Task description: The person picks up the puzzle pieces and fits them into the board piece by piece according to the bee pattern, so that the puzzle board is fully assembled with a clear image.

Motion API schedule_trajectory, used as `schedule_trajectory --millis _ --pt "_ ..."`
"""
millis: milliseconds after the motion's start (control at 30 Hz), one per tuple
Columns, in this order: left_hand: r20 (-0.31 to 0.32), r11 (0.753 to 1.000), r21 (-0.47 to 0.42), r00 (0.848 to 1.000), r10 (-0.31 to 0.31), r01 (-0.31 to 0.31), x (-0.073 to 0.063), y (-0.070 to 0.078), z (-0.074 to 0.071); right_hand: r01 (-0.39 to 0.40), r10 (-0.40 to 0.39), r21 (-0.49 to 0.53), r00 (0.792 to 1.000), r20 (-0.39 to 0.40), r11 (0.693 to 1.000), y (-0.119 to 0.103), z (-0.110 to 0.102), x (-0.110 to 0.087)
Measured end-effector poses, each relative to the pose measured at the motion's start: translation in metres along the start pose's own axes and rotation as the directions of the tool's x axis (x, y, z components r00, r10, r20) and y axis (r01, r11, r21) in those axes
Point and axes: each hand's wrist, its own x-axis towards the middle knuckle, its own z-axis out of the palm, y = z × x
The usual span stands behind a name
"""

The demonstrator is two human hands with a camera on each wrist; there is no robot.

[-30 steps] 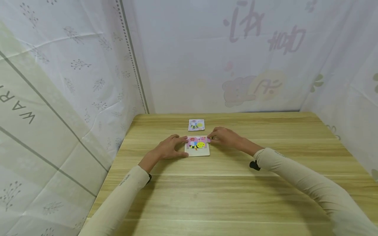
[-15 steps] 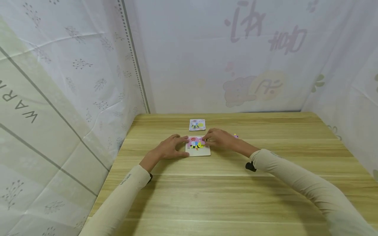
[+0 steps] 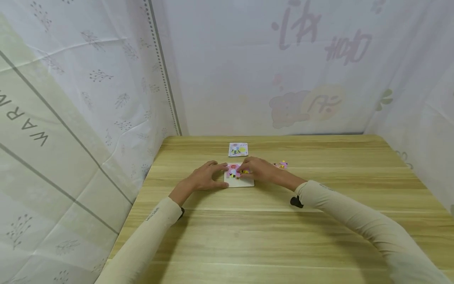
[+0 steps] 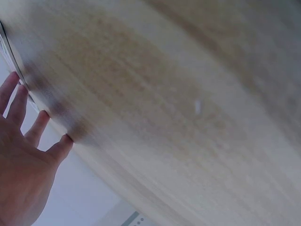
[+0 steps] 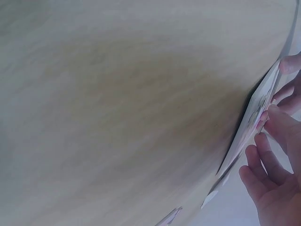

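A pale jigsaw board (image 3: 244, 183) lies on the table, with a pink bee picture of puzzle pieces (image 3: 233, 167) in its upper part. My left hand (image 3: 205, 176) rests against the board's left edge, fingers spread, thumb at the lower corner. In the left wrist view that hand (image 4: 28, 146) has its fingers stretched out. Over the board's right half, my right hand (image 3: 259, 169) pinches a small pink puzzle piece (image 3: 237, 173) between thumb and fingertips, low over the picture. The right hand partly covers the yellow part of the bee.
Behind the board lies a card (image 3: 238, 150) with the same bee picture. A few loose puzzle pieces (image 3: 282, 165) lie on the table (image 3: 227, 236) beyond my right forearm. Patterned cloth (image 3: 227, 79) hangs behind the table and along both sides.
My right hand has moved left from the board's right edge to over the picture, with the pink puzzle piece. Loose pieces behind the forearm have come into view. The left hand stays at the board's edge.
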Motion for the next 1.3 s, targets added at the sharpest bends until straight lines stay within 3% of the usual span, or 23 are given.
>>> schedule_trajectory --millis 300,567,1300 --pt "-0.002 1.000 -0.008 1.000 0.006 -0.006 -0.001 0.000 -0.001 0.006 -0.007 0.009 0.998 0.057 1.000 -0.006 0.009 0.008" --pt "-0.006 1.000 0.000 1.000 0.000 0.000 -0.001 0.001 0.000 0.048 -0.049 0.025 0.998 0.043 0.999 -0.018 0.012 0.010" --pt "-0.016 1.000 0.005 1.000 0.011 -0.011 0.000 0.001 0.000 0.059 -0.059 -0.002 0.996 0.070 0.998 -0.027 0.017 0.017"
